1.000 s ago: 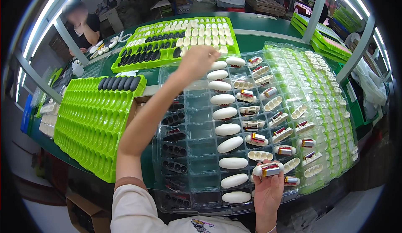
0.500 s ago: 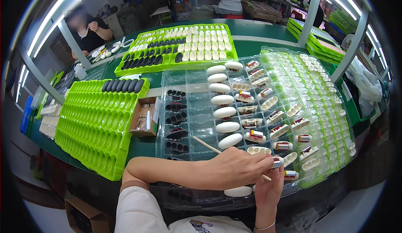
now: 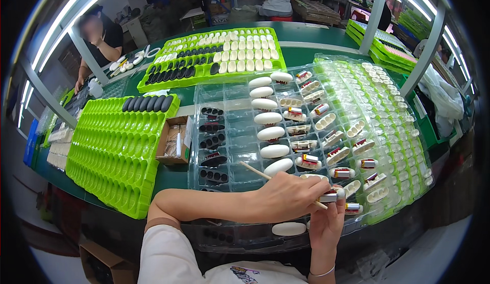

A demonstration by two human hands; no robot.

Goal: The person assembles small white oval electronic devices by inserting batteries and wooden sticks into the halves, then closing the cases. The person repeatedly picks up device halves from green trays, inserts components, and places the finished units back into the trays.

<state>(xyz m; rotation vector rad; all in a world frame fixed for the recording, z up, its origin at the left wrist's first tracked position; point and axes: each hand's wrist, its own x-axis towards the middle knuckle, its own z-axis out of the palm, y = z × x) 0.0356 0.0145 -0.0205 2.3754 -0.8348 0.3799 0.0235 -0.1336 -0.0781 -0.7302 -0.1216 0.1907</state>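
My left hand (image 3: pixel 290 194) reaches across from the left, closed round a thin wooden stick (image 3: pixel 255 170) whose far end slants out over the tray. Its fingertips meet a white oval shell holding a silver cylindrical cell (image 3: pixel 331 196). From below, my right hand (image 3: pixel 326 229) grips that shell between thumb and fingers, partly hidden by the left hand. Around both hands lies a clear plastic tray (image 3: pixel 240 154) with smooth white oval shells (image 3: pixel 274 151), black shells with round holes (image 3: pixel 212 141) and open white shells carrying red-and-silver parts (image 3: pixel 309 162).
At left stands a bright green moulded tray (image 3: pixel 115 156) with several black ovals at its top. Beside it is a small cardboard box (image 3: pixel 174 141) with a white tool. Another green tray (image 3: pixel 212 59) lies behind. Metal posts (image 3: pixel 375 18) rise at the bench, and a co-worker (image 3: pixel 104 44) sits far left.
The view has shifted slightly. The shell with the silver cell is turned more into sight between my hands. The co-worker at far left has leaned and brought a hand to the head.
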